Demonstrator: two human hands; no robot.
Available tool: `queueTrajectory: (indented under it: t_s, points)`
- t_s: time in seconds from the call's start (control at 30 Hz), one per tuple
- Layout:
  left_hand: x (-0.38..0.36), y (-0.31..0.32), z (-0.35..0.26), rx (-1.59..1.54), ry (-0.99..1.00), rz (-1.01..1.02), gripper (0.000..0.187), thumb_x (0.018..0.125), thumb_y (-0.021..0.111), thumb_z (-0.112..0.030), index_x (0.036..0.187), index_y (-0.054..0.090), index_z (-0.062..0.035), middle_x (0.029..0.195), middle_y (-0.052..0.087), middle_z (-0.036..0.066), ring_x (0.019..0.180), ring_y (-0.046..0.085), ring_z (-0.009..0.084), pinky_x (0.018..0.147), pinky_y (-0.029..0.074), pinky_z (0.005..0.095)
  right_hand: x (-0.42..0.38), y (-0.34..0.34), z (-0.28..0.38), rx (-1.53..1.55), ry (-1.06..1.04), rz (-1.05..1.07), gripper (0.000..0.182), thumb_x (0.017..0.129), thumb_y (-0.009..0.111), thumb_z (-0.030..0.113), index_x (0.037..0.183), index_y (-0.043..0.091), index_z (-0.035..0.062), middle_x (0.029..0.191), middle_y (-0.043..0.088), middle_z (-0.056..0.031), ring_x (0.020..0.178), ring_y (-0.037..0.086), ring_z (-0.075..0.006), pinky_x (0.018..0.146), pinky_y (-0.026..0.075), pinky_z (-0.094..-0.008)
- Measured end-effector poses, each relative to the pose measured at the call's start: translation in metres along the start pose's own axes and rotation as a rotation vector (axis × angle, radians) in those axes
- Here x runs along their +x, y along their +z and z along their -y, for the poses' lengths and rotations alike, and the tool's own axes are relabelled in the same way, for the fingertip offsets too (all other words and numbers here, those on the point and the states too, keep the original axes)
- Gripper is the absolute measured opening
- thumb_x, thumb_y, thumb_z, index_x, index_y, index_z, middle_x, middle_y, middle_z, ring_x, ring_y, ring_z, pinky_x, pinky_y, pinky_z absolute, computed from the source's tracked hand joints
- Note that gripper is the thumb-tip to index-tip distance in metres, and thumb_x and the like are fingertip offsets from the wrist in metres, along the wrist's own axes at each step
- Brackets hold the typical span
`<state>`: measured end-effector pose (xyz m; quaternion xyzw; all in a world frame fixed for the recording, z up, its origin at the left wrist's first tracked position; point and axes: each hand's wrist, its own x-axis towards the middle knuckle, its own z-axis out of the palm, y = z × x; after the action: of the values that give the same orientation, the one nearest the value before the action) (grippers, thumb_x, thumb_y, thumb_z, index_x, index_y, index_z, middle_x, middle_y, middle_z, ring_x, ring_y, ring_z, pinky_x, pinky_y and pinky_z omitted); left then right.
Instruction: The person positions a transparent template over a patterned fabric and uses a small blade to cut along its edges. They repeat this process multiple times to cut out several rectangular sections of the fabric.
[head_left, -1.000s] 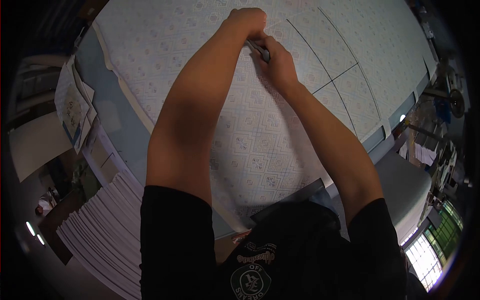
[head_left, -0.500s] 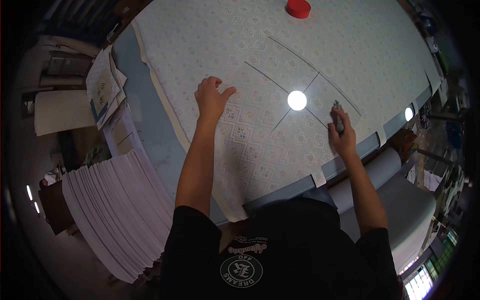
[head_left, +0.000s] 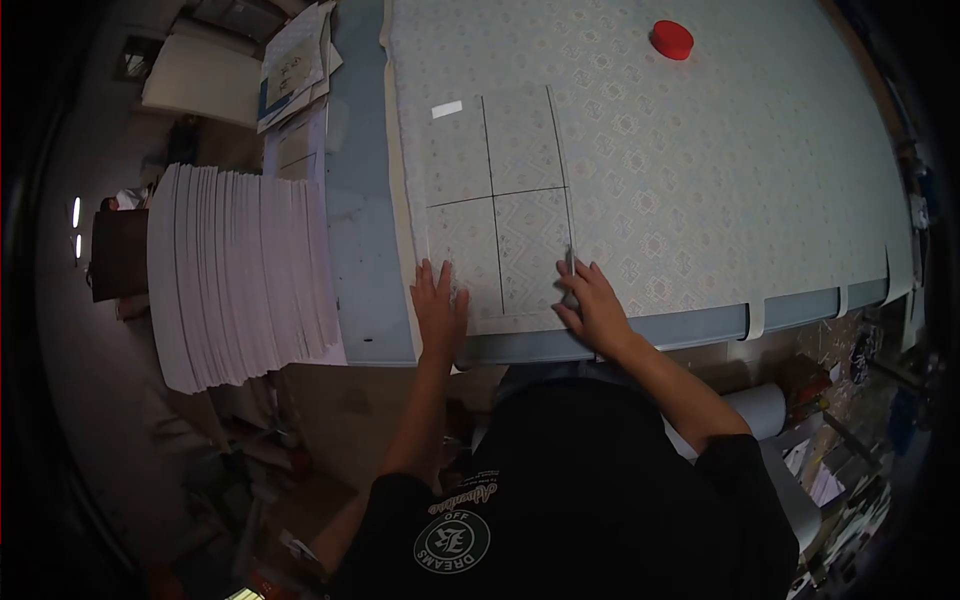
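The sheet point(head_left: 460, 238) now sits nearly square at mid-frame instead of slanted, so its left side roughly follows the cloth's point(head_left: 690, 170) edge. Your left hand point(head_left: 438, 315) rests there, fingers slightly apart; your right hand's point(head_left: 600, 312) fingers clamp what looks like a tool point(head_left: 571, 284), mostly hidden.

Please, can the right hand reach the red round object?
Probably yes, with a stretch: only patterned material lies between the right hand and the red round object, though that hand holds a tool.
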<state>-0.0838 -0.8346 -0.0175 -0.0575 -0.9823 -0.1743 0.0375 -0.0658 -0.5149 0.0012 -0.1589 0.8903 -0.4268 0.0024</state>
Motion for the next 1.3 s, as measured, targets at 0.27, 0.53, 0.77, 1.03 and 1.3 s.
queueTrajectory:
  t_s: [0.27,0.53,0.77,1.03,1.3]
  points:
    - [-0.011,0.003,-0.023,-0.017,-0.071,-0.064,0.063,0.097,0.064,-0.032,0.154,0.047,-0.0118,0.163,0.031,0.026,0.152,0.026,0.0473,0.122,0.017,0.0635,-0.002,-0.006,0.009,-0.005,0.022,0.069,0.082,0.080,0.085,0.026,0.150,0.046,0.0064,0.124,0.064,-0.0174,0.132,0.050,-0.0432,0.122,0.029,-0.0567]
    - [-0.020,-0.017,-0.015,-0.039,0.021,0.052,0.081,0.088,0.075,-0.046,0.155,0.047,-0.0114,0.166,0.026,0.025,0.154,0.022,0.0459,0.123,0.016,0.0620,-0.003,-0.002,0.010,-0.143,0.085,0.069,0.080,0.086,0.078,0.028,0.153,0.042,0.0035,0.126,0.069,-0.0176,0.153,0.025,-0.0464,0.127,0.017,-0.0555]
    - [-0.021,-0.031,0.012,-0.088,0.189,0.163,0.088,0.083,0.078,-0.054,0.154,0.049,-0.0111,0.167,0.025,0.024,0.155,0.020,0.0434,0.123,0.020,0.0582,-0.016,0.018,0.027,-0.204,0.152,-0.007,0.078,0.083,0.081,0.027,0.148,0.045,0.0031,0.139,0.062,-0.0179,0.152,0.026,-0.0488,0.123,0.021,-0.0611]
    - [-0.022,-0.028,0.016,-0.103,0.218,0.161,0.086,0.085,0.074,-0.057,0.153,0.049,-0.0116,0.167,0.025,0.024,0.156,0.019,0.0425,0.124,0.019,0.0562,-0.021,0.045,0.041,-0.218,0.209,-0.231,0.069,0.073,0.090,0.033,0.127,0.057,0.0044,0.153,0.050,-0.0172,0.144,0.036,-0.0492,0.117,0.032,-0.0572]
    - [-0.025,-0.026,0.020,-0.103,0.235,0.147,0.088,0.087,0.072,-0.058,0.155,0.046,-0.0086,0.167,0.023,0.026,0.156,0.020,0.0427,0.124,0.017,0.0575,-0.022,0.051,0.043,-0.274,0.170,-0.308,0.065,0.070,0.092,0.029,0.119,0.055,0.0060,0.149,0.055,-0.0170,0.121,0.052,-0.0406,0.102,0.044,-0.0486]
